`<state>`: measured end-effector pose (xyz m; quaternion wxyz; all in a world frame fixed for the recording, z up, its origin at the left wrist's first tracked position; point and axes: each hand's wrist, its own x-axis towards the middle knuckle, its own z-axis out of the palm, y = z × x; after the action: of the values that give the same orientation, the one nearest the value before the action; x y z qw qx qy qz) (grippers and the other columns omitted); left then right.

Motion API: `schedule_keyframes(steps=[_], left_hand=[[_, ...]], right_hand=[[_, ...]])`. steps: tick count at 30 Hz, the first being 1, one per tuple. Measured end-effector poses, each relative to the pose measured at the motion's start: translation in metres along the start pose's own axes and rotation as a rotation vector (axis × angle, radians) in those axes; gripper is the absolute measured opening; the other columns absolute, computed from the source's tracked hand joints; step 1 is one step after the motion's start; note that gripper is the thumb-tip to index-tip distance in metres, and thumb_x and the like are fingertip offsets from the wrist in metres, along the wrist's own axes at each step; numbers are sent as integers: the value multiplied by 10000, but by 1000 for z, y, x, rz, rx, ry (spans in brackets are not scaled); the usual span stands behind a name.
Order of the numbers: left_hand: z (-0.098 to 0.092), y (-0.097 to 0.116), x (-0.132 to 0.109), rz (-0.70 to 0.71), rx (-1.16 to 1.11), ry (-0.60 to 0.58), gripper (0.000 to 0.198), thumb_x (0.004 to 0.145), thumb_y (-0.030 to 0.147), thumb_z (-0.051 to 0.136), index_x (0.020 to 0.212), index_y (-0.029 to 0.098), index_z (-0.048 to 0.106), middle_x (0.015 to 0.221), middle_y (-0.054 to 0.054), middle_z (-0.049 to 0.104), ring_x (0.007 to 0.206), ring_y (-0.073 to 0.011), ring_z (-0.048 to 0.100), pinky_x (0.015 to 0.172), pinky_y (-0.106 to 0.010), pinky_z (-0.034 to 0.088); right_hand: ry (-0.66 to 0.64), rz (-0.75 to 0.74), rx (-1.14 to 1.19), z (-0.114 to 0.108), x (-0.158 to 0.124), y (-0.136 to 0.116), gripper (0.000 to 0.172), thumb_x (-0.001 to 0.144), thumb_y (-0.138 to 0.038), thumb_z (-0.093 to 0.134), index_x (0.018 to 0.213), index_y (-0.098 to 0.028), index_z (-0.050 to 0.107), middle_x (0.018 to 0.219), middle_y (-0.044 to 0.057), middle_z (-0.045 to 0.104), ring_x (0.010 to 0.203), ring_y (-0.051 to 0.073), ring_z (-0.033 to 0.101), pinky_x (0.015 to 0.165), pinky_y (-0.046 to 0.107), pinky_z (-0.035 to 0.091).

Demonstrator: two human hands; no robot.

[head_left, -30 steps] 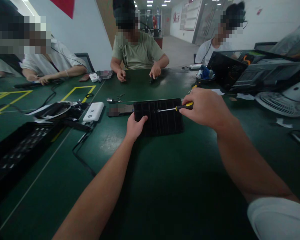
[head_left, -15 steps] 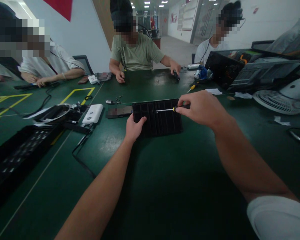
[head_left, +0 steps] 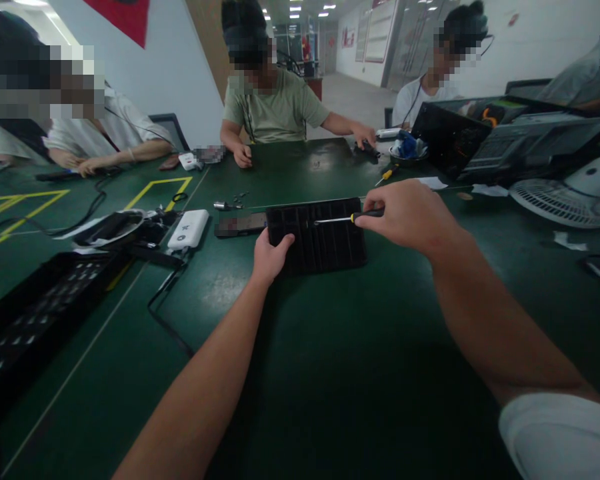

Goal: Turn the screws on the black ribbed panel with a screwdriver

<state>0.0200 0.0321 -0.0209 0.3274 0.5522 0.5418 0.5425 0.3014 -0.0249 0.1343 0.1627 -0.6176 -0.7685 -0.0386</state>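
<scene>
My left hand (head_left: pixel 272 255) grips the left end of a black ribbed plastic panel (head_left: pixel 333 247), thumb on its face and the other fingers hidden behind. In my right hand (head_left: pixel 410 212) is a screwdriver (head_left: pixel 369 215) with a black and yellow handle, pinched between thumb and fingers. Its metal shaft lies nearly level across the panel, and the tip is at a slot left of the panel's middle. Whether the tip touches a screw there is too small to tell. Partly behind the panel's left end lies a dark phone-like slab (head_left: pixel 240 225).
A white power bank (head_left: pixel 189 229) with a cable, a long black perforated tray (head_left: pixel 45 313) and small metal parts (head_left: pixel 240 197) lie left. Rightward are a yellow-handled screwdriver (head_left: pixel 385 177), a white fan (head_left: pixel 547 203) and a computer case (head_left: pixel 520 143). Several people sit around the green table (head_left: pixel 360 347).
My hands, the panel and the screwdriver keep nearly the same pose; the whole view has shifted slightly. Across the table, a person's hand has moved right with a dark object.
</scene>
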Motion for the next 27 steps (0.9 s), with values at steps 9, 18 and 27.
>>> schedule_keyframes(steps=[9, 18, 27], left_hand=[[0, 0, -2, 6, -29, -15, 339, 819, 355, 813, 1111, 198, 750, 1120, -106, 831, 1052, -310, 792, 1026, -527, 636], [0, 0, -2, 8, -39, -20, 332, 823, 332, 815, 1122, 205, 746, 1133, -109, 824, 1072, -311, 789, 1032, -534, 635], [0, 0, -1, 4, -26, -5, 337, 812, 342, 817, 1111, 200, 753, 1131, -110, 833, 1058, -315, 789, 1043, -541, 625]], right_hand=[[-7, -6, -56, -1, -3, -3, 270, 946, -463, 694, 1070, -263, 826, 924, 100, 793, 848, 289, 693, 718, 397, 455], [8, -57, -32, -3, -3, -4, 159, 844, -305, 729, 969, -259, 816, 926, 72, 802, 812, 263, 685, 673, 377, 418], [2, -56, -20, -5, -4, -5, 194, 859, -330, 701, 971, -249, 836, 924, 85, 802, 824, 274, 692, 694, 396, 440]])
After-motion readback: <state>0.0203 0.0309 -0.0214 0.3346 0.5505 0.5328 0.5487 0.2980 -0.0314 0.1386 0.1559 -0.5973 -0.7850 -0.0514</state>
